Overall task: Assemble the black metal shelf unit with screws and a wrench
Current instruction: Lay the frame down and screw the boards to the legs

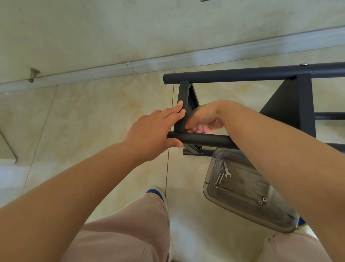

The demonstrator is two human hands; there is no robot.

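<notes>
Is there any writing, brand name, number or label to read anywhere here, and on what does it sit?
None can be read.
Black shelf frame: bare, no label showing.
Clear plastic tray with the wrench and screws: no print that can be made out.
Dark mark on the wall at the top edge: cut off, cannot tell if it is text.

Black metal shelf frame (261, 74) at 1 o'clock; clear plastic tray (214, 194) at 5 o'clock below it, small silver wrench (226, 169) inside.
</notes>
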